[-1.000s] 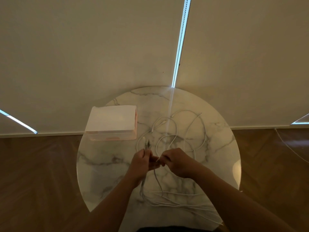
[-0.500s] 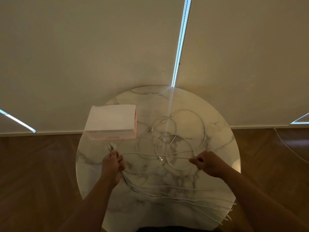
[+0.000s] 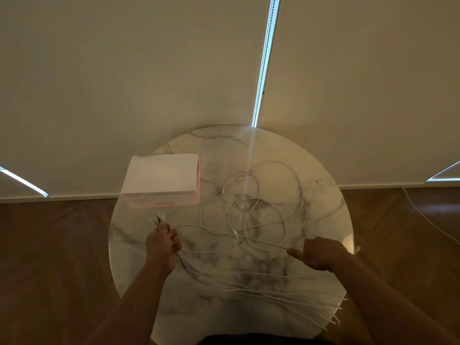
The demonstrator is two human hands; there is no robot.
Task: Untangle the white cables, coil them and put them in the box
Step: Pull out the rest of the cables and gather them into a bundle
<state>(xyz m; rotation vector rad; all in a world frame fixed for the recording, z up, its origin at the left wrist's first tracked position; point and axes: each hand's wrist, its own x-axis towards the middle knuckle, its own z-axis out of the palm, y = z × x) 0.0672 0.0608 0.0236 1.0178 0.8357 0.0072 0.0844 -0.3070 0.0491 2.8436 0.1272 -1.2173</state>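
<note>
White cables point(image 3: 302, 195) lie in two groups on the table point(image 3: 134, 247): a straight bundle point(image 3: 298, 301) trailing from the left hand point(image 3: 161, 247) to the near right edge, and loose loops point(image 3: 200, 215) at the centre, right of the box point(image 3: 161, 180) at the far left edge. The left hand's fingers curl round the bundle below its plugs point(image 3: 157, 217); the right hand point(image 3: 321, 255) pinches one strand point(image 3: 268, 244) leading into the loops. That strand should be drawn out slowly, pausing wherever a loop tightens.
</note>
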